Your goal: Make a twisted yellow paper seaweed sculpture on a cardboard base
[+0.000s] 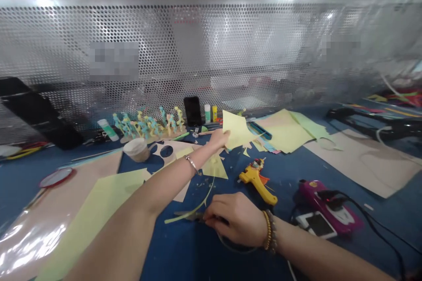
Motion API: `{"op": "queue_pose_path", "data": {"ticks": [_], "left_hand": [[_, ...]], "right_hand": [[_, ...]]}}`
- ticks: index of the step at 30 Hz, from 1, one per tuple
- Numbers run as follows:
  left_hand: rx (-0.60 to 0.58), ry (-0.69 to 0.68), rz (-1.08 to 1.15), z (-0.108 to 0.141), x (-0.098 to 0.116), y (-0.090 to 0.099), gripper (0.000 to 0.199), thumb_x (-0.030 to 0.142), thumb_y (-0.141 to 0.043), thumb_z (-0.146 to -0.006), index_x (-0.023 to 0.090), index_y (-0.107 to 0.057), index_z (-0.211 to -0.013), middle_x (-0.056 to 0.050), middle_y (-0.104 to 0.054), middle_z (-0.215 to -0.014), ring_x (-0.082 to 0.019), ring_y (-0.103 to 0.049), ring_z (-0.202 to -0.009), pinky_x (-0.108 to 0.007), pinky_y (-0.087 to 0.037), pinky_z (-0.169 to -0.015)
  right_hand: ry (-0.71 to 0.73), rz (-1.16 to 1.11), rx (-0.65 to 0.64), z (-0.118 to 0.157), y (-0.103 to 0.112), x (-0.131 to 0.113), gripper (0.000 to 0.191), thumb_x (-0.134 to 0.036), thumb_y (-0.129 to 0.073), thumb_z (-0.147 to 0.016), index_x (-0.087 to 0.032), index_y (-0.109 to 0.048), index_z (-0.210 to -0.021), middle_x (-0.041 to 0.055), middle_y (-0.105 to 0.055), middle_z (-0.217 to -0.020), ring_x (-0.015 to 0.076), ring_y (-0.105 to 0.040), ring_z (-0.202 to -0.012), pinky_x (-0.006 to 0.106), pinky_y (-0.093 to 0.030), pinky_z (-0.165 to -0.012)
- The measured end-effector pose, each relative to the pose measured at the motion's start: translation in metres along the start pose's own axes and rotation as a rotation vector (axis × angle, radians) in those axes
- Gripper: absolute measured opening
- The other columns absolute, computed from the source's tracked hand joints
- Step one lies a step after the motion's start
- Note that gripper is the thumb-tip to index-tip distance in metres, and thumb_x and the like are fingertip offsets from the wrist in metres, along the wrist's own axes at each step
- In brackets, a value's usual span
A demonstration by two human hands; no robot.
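My left hand [218, 139] reaches out over the blue table and pinches the edge of a pale yellow sheet of paper [236, 130], which is raised off the surface. Nearer to me, my right hand [235, 218] is closed around scissors; their blades [194, 216] point left, while the handles are hidden in the fingers. A thin curved strip of yellow-green paper [174, 219] passes by the blades. Between the hands lies a yellow paper offcut [220, 169] among small scraps. To the right of these rests a yellow glue gun [259, 180].
Paper figures [148, 125] stand at the back, beside a cup [136, 150], a phone [192, 111] and a glue stick [207, 114]. Stacked paper [286, 131] lies back right. A purple power strip [349, 219] with cables sits at right. Large sheets [89, 206] cover the left.
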State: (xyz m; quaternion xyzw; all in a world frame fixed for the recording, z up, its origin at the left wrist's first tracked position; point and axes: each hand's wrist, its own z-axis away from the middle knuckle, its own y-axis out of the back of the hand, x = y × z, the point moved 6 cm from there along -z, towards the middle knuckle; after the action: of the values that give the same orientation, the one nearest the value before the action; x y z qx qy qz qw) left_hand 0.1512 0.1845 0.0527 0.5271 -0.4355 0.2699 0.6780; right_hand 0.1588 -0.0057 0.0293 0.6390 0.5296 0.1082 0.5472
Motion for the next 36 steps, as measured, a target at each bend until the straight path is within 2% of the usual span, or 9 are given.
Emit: {"op": "queue_pose_path", "data": {"ticks": [3, 6, 11, 15, 18, 24, 28, 31, 36], "left_hand": [[-0.014, -0.039, -0.172, -0.013, 0.002, -0.004, 0.032, 0.031, -0.055, -0.088, 0.015, -0.055, -0.115, -0.008, -0.057, -0.116, -0.024, -0.059, -0.097, -0.042, -0.051, -0.080], [0.006, -0.121, -0.320, -0.002, 0.009, 0.013, 0.034, 0.031, -0.057, -0.086, 0.012, -0.056, -0.114, -0.011, -0.059, -0.116, -0.029, -0.055, -0.106, -0.043, -0.044, -0.089], [-0.041, -0.177, -0.490, 0.087, -0.003, 0.047, 0.034, 0.047, -0.054, -0.082, 0.016, -0.064, -0.092, -0.009, -0.067, -0.091, -0.026, -0.061, -0.086, -0.034, -0.044, -0.078], [-0.148, -0.140, -0.818, 0.163, -0.042, 0.047, 0.038, 0.055, -0.049, -0.081, 0.019, -0.063, -0.084, -0.006, -0.064, -0.085, -0.022, -0.061, -0.075, -0.029, -0.043, -0.062], [-0.152, -0.171, -0.840, 0.187, -0.057, 0.044, 0.025, 0.043, -0.052, -0.085, 0.020, -0.062, -0.086, -0.004, -0.064, -0.087, -0.021, -0.061, -0.084, -0.028, -0.044, -0.066], [-0.127, -0.291, -0.744, 0.200, -0.046, 0.043, 0.019, 0.030, -0.047, -0.091, 0.020, -0.063, -0.089, -0.002, -0.069, -0.084, -0.018, -0.064, -0.079, -0.029, -0.043, -0.070], [-0.133, -0.351, -0.635, 0.208, -0.032, 0.053, 0.017, 0.029, -0.049, -0.091, 0.023, -0.065, -0.091, 0.002, -0.072, -0.088, -0.015, -0.065, -0.081, -0.026, -0.041, -0.073], [-0.094, -0.284, -0.592, 0.197, -0.034, 0.085, 0.018, 0.034, -0.053, -0.088, 0.025, -0.068, -0.087, 0.004, -0.072, -0.085, -0.014, -0.064, -0.080, -0.024, -0.042, -0.070], [0.101, -0.017, -0.679, 0.139, -0.057, 0.163, 0.026, 0.040, -0.052, -0.083, 0.025, -0.070, -0.094, -0.003, -0.073, -0.094, -0.021, -0.064, -0.083, -0.027, -0.042, -0.066]], "right_hand": [[-0.002, 0.019, -0.017, 0.002, -0.001, 0.002, 0.014, -0.024, -0.047, -0.091, -0.019, -0.059, -0.093, 0.0012, -0.065, -0.086, 0.0128, -0.060, -0.076, 0.022, -0.044, -0.067], [0.019, 0.019, -0.031, 0.004, -0.002, 0.001, 0.015, -0.024, -0.046, -0.091, -0.020, -0.060, -0.096, 0.0018, -0.065, -0.088, 0.0133, -0.060, -0.079, 0.023, -0.044, -0.069], [0.024, 0.025, 0.023, 0.003, 0.003, -0.002, 0.017, -0.023, -0.044, -0.092, -0.019, -0.060, -0.094, 0.0024, -0.066, -0.086, 0.0143, -0.059, -0.078, 0.025, -0.044, -0.069], [0.002, -0.028, 0.151, 0.001, 0.014, -0.007, 0.016, -0.021, -0.045, -0.092, -0.018, -0.061, -0.089, 0.0029, -0.065, -0.084, 0.0143, -0.058, -0.079, 0.026, -0.045, -0.073], [-0.017, -0.026, 0.178, -0.002, 0.016, -0.010, 0.015, -0.019, -0.046, -0.091, -0.018, -0.061, -0.091, 0.0030, -0.065, -0.085, 0.0147, -0.057, -0.080, 0.027, -0.046, -0.073], [-0.132, 0.218, 0.157, -0.012, 0.022, -0.007, 0.027, -0.021, -0.053, -0.088, -0.020, -0.056, -0.114, 0.0082, -0.063, -0.109, 0.0238, -0.056, -0.103, 0.042, -0.040, -0.091], [-0.128, 0.210, 0.102, -0.017, 0.031, -0.006, 0.011, -0.022, -0.052, -0.089, -0.023, -0.063, -0.088, -0.0014, -0.068, -0.077, 0.0150, -0.062, -0.071, 0.045, -0.032, -0.099], [-0.180, 0.175, 0.116, -0.016, 0.043, 0.002, 0.016, -0.024, -0.051, -0.090, -0.023, -0.062, -0.078, -0.0029, -0.067, -0.073, 0.0131, -0.061, -0.067, 0.039, -0.038, -0.091], [-0.491, 0.010, 0.115, -0.004, 0.045, 0.035, 0.012, -0.029, -0.053, -0.087, -0.024, -0.061, -0.079, -0.0024, -0.066, -0.074, 0.0143, -0.061, -0.067, 0.027, -0.043, -0.060]]}}
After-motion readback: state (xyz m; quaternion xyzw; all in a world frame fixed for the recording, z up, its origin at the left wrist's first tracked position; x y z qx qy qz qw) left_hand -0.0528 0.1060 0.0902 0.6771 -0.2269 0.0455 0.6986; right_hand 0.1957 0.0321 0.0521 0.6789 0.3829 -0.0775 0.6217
